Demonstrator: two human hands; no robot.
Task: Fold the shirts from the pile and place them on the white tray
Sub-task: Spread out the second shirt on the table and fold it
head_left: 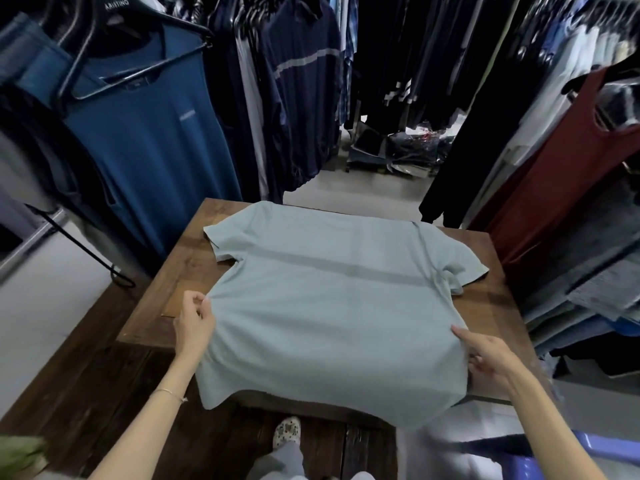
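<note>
A pale grey-green short-sleeved cotton shirt lies spread flat on the brown wooden tabletop, collar end far, hem hanging over the near edge. The left hand pinches the shirt's left side seam between its fingers, the cloth running right from them. The right hand grips the right side seam, its fingers lying on top of the fabric and thumb tucked against the edge.

A single head-worn wide-angle view is aimed forward and steeply down, from close above the near edge of the wooden table, with clothing racks seen beyond it.
</note>
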